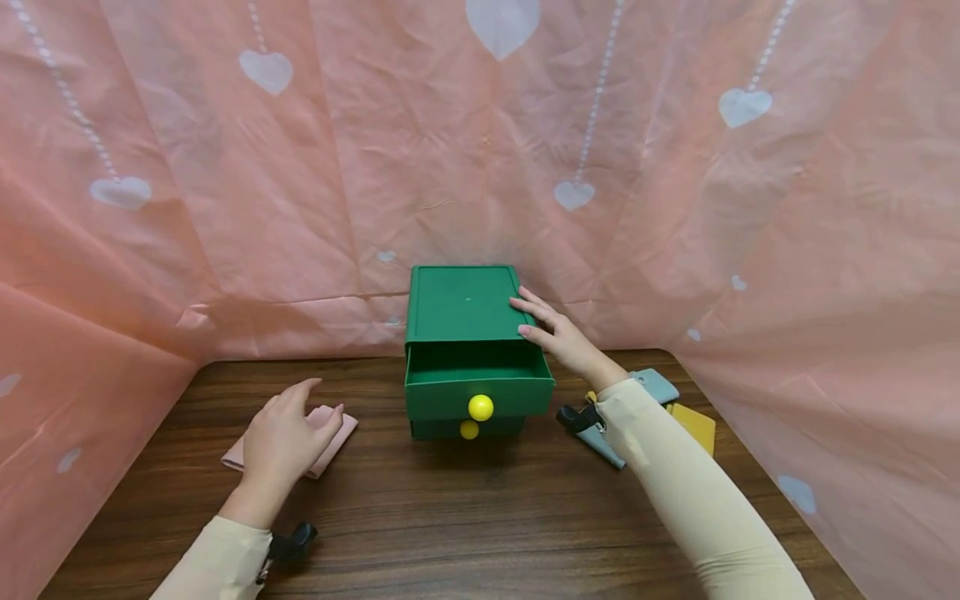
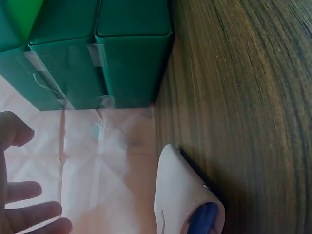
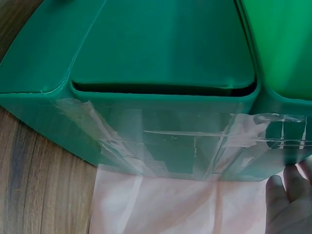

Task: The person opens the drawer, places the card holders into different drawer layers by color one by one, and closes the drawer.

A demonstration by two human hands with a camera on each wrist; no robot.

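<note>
A green drawer cabinet [image 1: 465, 304] stands at the back middle of the table, its top drawer [image 1: 442, 400] pulled out by a yellow knob's side. My right hand [image 1: 566, 337] rests on the cabinet's top right edge, fingers spread and fairly straight. In the right wrist view, its fingers [image 3: 287, 195] lie against the cabinet's taped side. On the left, my left hand [image 1: 281, 437] hovers over a pink pouch [image 1: 341, 429], fingers loosely bent and holding nothing. The left wrist view shows the pouch [image 2: 178, 190] with a blue lining, apart from the fingers.
Light blue pouch-like items [image 1: 656, 385] and a yellow one [image 1: 693, 427] lie at the right, partly behind my right forearm. A lower drawer with another yellow knob [image 1: 469, 429] sits beneath the pulled-out one. A pink heart-patterned curtain [image 1: 480, 167] surrounds the wooden table [image 1: 450, 525].
</note>
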